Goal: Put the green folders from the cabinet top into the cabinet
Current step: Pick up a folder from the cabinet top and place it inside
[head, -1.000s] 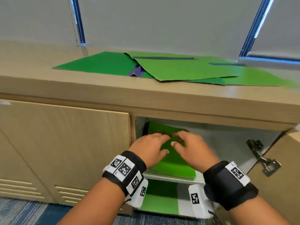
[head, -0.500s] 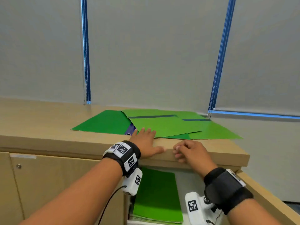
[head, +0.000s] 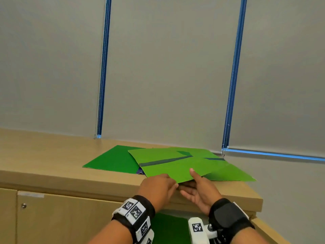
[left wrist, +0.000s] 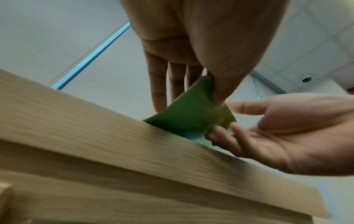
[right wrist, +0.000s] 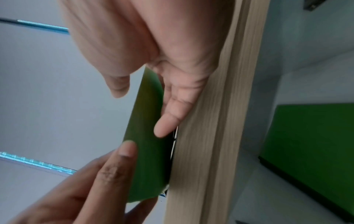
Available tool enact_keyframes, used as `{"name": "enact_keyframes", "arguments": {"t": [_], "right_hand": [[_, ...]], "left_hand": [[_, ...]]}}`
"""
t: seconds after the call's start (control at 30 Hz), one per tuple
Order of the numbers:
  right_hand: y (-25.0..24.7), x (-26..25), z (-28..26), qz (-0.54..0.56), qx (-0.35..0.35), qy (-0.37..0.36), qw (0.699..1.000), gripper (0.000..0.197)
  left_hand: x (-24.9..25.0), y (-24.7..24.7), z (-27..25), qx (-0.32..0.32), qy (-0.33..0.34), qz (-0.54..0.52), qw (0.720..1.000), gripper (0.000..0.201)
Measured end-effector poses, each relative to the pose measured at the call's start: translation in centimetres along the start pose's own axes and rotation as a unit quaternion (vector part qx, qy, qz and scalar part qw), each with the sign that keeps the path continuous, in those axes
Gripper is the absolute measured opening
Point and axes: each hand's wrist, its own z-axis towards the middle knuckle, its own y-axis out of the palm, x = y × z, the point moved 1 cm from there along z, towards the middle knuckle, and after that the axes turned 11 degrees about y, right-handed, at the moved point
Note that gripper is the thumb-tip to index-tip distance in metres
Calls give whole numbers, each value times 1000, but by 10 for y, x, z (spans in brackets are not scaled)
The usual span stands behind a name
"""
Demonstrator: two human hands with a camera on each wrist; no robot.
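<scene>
Both hands have risen from the open cabinet compartment, where a second ago they were settling a green folder on the stack, up to the front edge of the light wood cabinet top [head: 52,166], and the topmost folder has been drawn toward that edge. From the head view, the left hand [head: 158,187] grips the near edge of the top flat green card folder with a dark strip [head: 175,166] while the right hand [head: 198,189] has its thumb on top and its fingers underneath the same edge; this folder lies partly over at least two more green folders, one spread to the left [head: 114,161] and one to the right [head: 232,173], so several remain on top. Below, between the wrists, a stored green folder [head: 168,228] shows inside the cabinet, so I judge the task partly done, with the lift, the carry down and the remaining folders still to do. The left wrist view shows the folder's corner [left wrist: 191,115] bent up off the wood, pinched between thumb and fingers [left wrist: 159,84]. The right wrist view shows the right fingers [right wrist: 172,109] under the green sheet [right wrist: 147,151] and the thumb apart from it, a loose hold, with green inside the cabinet [right wrist: 314,151] at right.
</scene>
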Motion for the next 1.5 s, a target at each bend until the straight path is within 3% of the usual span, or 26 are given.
{"name": "enact_keyframes", "arguments": {"t": [0.1, 0.3, 0.4, 0.57, 0.63, 0.77, 0.9, 0.97, 1.03, 1.17, 1.4, 1.43, 1.5], "right_hand": [[4, -12, 0, 59, 8, -50, 997, 33], [-8, -40, -15, 66, -8, -108, 992, 37], [-12, -52, -34, 61, -26, -136, 988, 41], [-12, -64, -62, 40, -39, -168, 984, 47], [-15, -66, -65, 29, -27, -174, 984, 47], [-19, -64, -72, -7, 0, -199, 980, 45], [-21, -61, -83, -33, 18, -251, 967, 60], [-23, -60, -88, -52, 19, -263, 963, 65], [-27, -55, -94, -73, 8, -265, 962, 61], [-45, -26, -90, -73, -8, -210, 975, 44], [-98, 97, -42, -79, 14, -50, 996, 46], [-106, 115, -35, -75, 19, -26, 997, 47], [-120, 147, -21, -66, 29, 13, 997, 47]], "left_hand": [[6, -16, -3, 24, 1, -85, 996, 50], [-36, -57, 19, 126, -118, -223, 959, 56], [-44, -76, 28, 146, -159, -270, 938, 64], [-45, -98, 35, 182, -173, -328, 911, 70], [-42, -108, 32, 215, -167, -332, 903, 63], [-27, -123, 17, 315, -133, -357, 869, 25], [-3, -133, -9, 348, -135, -454, 809, 19], [6, -134, -21, 346, -141, -510, 775, 18], [8, -128, -31, 340, -163, -532, 758, 18], [4, -89, -54, 291, -211, -523, 773, 6], [5, 54, -127, 149, -316, -537, 768, 14], [5, 75, -135, 132, -332, -540, 762, 17], [1, 129, -148, 101, -374, -534, 752, 52]]}}
